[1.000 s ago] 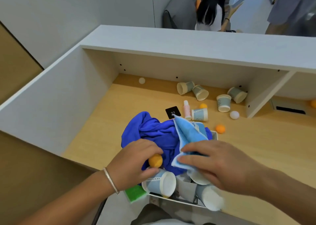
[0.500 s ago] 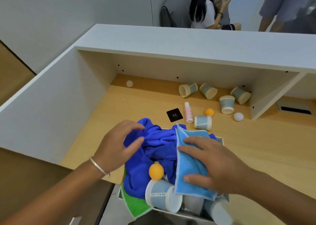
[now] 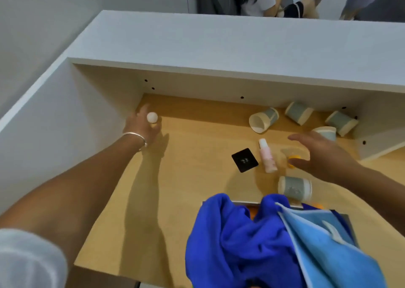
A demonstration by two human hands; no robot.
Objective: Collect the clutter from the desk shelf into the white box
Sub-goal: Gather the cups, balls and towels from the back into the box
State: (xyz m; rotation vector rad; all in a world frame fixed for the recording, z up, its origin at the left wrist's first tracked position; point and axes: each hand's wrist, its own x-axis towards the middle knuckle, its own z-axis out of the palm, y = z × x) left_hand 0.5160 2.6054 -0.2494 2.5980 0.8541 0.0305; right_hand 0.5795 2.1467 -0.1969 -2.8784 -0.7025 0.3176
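The white box sits at the desk's near edge, stuffed with a dark blue cloth and a light blue cloth. At the shelf's back left corner my left hand has its fingers curled around a white ball. My right hand hovers open, fingers spread, over an orange ball. Next to it lie a pink bottle and a black square tag. Several paper cups lie toppled under the shelf, and one lies close to the box.
The white shelf top overhangs the back of the wooden desk. A white side panel closes the left, and a white divider stands at the right. People sit and stand beyond the shelf.
Both hands left the cloths in the box and reached forward. The left went to the white ball in the back left corner, the right toward the orange ball.
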